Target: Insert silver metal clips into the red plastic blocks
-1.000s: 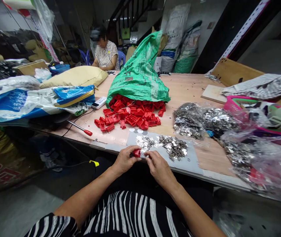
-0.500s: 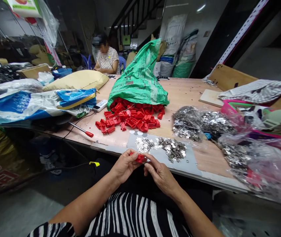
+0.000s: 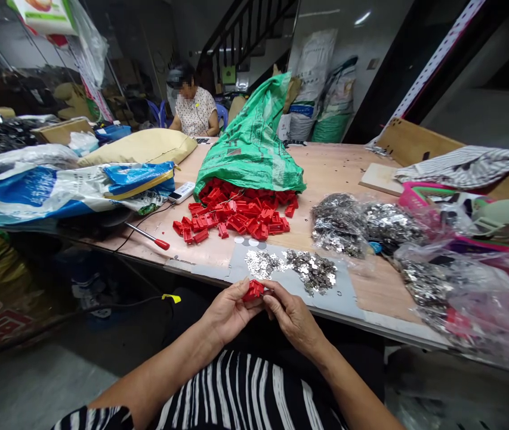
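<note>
My left hand (image 3: 231, 310) is closed on a red plastic housing (image 3: 253, 290), gripping it between thumb and fingers just off the table's front edge. Against the right side of that housing, my right hand (image 3: 287, 310) is closed in a pinch; whatever sits between its fingertips is too small and hidden to name. Just beyond my hands, a bright pile of small metal plates (image 3: 261, 263) and a darker pile of metal pieces (image 3: 312, 272) lie on a grey mat (image 3: 348, 292). Many more red housings (image 3: 240, 215) spill from a green woven sack (image 3: 254, 149).
Clear bags of metal parts (image 3: 341, 221) and a pink basket (image 3: 410, 197) stand at the right. To the left are a red-tipped lever (image 3: 160, 243), a white device (image 3: 181, 192) and a blue-white sack (image 3: 34, 191). A person (image 3: 195, 110) sits across the table.
The red housing has tilted and shifted slightly down in my left hand. My right fingertips have drawn together against its side. The person across has moved their arms apart.
</note>
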The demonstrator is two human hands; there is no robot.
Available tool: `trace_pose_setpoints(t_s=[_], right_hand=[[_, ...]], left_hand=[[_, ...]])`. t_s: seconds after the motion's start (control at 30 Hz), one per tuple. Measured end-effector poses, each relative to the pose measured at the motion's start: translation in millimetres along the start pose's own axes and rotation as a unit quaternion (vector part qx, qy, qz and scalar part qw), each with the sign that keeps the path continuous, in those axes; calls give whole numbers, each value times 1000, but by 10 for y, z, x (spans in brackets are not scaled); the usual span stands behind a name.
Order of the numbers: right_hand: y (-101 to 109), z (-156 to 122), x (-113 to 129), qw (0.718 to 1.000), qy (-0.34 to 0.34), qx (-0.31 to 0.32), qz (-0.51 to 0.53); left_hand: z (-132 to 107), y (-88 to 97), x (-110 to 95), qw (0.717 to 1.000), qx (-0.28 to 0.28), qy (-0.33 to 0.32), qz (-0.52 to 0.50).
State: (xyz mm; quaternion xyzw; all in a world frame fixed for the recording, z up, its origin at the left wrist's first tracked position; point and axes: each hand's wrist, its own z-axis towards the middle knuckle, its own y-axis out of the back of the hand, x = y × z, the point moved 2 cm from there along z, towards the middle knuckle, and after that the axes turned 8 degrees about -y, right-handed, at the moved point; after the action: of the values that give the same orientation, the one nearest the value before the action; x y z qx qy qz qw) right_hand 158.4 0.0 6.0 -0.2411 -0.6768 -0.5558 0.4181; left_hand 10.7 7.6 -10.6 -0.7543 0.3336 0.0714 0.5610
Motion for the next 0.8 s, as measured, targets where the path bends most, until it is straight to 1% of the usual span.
trace_pose_setpoints(t_s=[0.17,0.27,0.33,0.43,0.5,0.57,0.63,0.7,0.73,0.8], right_hand=[[-17,-11,6,1000,-5,-29,-3],[-34,-29,-14,999,-9,-31,-15],[-51,-47,-56,999,-9,-29,-15],[-81,-86,-137,999,-17,-27,-10],[-87,-119,-184,999,-30,-21,-18],[-53,-153,-229,998,-52,-23,-37],[38,-185,-291,993,-83,-50,-66],[177,-214,-380,982,-115,-102,-109],[257,-229,-430,973,-127,-136,-135],[402,-257,-532,948,-160,-197,-192]], left_hand=[[20,17,34,1000,5,-12,-14],[14,51,70,1000,1,-4,-18],[-6,87,108,1000,9,7,-16],[-41,166,180,999,36,22,-14],[-46,249,231,998,33,44,-5],[-18,365,276,997,-7,74,18],[43,505,305,991,-71,101,53],[129,645,318,981,-126,116,88],[176,707,320,977,-141,121,101],[270,810,324,972,-153,129,120]])
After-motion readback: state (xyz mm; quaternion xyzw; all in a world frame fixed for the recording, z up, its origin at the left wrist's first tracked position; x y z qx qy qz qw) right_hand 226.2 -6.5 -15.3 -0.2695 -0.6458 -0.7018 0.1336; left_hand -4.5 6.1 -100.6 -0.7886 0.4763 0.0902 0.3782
